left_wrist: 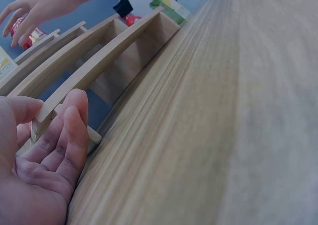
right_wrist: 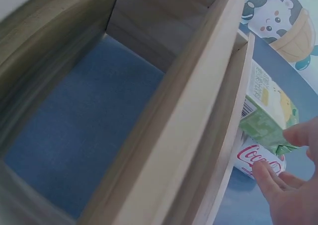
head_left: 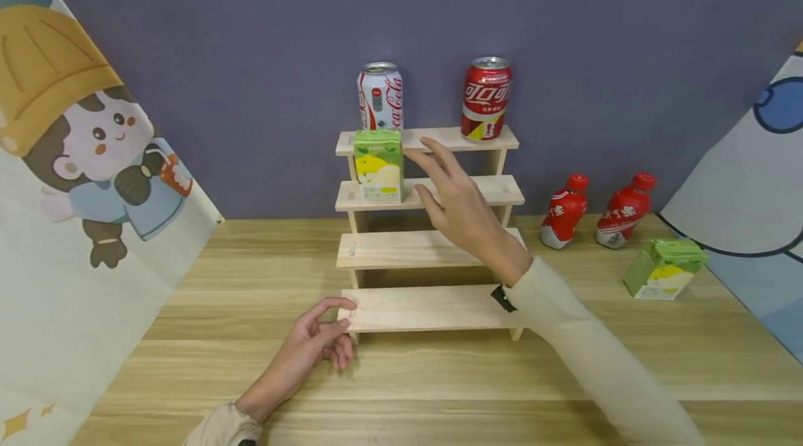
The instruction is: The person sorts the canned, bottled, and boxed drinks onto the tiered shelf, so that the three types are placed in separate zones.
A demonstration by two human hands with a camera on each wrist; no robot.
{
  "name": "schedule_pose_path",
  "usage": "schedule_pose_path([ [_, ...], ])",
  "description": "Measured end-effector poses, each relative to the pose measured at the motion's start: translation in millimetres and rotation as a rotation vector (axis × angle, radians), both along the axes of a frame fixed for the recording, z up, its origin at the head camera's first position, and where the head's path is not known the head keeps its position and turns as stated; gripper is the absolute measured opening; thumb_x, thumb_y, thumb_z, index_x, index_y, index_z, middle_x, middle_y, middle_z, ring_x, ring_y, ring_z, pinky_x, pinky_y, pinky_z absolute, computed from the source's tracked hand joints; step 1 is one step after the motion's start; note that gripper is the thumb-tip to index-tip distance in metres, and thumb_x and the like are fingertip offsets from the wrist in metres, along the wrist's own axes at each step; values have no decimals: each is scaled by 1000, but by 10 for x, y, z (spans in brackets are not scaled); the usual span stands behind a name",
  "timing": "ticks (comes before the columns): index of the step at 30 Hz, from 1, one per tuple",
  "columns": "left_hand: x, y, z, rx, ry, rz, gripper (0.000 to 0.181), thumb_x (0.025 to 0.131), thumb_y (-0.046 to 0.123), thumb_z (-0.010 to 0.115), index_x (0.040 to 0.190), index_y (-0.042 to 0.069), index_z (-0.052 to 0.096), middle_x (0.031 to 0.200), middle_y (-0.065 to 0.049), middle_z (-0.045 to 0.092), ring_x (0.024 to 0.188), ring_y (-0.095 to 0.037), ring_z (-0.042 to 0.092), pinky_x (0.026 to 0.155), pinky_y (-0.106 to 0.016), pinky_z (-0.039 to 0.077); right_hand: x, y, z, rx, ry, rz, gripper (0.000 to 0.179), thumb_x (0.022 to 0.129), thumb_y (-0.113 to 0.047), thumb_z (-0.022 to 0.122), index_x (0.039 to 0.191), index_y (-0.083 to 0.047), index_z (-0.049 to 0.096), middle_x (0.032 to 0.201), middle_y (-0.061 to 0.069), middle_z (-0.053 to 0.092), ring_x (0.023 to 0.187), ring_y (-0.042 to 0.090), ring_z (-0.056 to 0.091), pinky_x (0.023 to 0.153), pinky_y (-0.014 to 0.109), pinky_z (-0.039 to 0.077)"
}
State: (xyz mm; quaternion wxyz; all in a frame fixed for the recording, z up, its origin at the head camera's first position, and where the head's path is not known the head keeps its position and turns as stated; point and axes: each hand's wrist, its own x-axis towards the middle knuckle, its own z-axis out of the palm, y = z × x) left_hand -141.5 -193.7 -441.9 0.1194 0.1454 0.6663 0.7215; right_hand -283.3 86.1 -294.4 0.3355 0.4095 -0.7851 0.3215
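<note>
A wooden step shelf (head_left: 433, 310) with several tiers stands against the dark wall. My left hand (head_left: 314, 338) grips the left end of its lowest tier between thumb and fingers, also seen close up in the left wrist view. A green and yellow juice box (head_left: 379, 171) stands upright at the left of the second tier from the top. Just right of that box is my right hand (head_left: 461, 212), fingers spread and loosely bent, holding nothing. Whether a fingertip touches the box I cannot tell. Behind the box, on the top tier, stands a white Coca-Cola can (head_left: 380, 97).
A red cola can (head_left: 486, 97) stands at the right of the top tier. On the wooden table right of the shelf are two red bottles (head_left: 564, 212) and another green juice box (head_left: 665, 270). Cartoon-printed panels (head_left: 113, 146) flank both sides.
</note>
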Motion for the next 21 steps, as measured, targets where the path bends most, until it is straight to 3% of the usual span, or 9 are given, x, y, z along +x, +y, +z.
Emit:
schedule_pose_path([
  [2, -1, 3, 0, 3, 0, -1, 38, 105, 16, 51, 139, -1, 42, 76, -10, 70, 60, -17, 64, 54, -30, 58, 36, 49, -13, 12, -4, -10, 55, 96, -6, 63, 148, -17, 46, 157, 10, 35, 126, 28, 54, 90, 41, 57],
  [5, -3, 4, -2, 0, 1, 4, 38, 105, 16, 51, 138, -1, 43, 75, -10, 70, 60, -17, 64, 54, -30, 57, 83, 122, -35, 28, -10, -21, 55, 96, -6, 64, 148, -16, 47, 156, 12, 36, 120, 29, 57, 80, 39, 58],
  [12, 3, -6, -15, 13, 3, 1, 38, 105, 15, 51, 138, -2, 42, 76, -10, 70, 60, -16, 64, 54, -30, 57, 156, 247, -92, 50, 7, -40, 56, 94, -5, 67, 146, -15, 49, 156, 14, 36, 124, 31, 55, 96, 45, 54],
  [21, -4, -1, -10, 0, -3, 9, 38, 105, 16, 51, 139, 0, 43, 76, -11, 70, 60, -17, 64, 54, -30, 57, 284, 414, -127, 61, 17, -50, 55, 92, -4, 70, 143, -13, 52, 153, 15, 40, 121, 31, 57, 94, 45, 55],
])
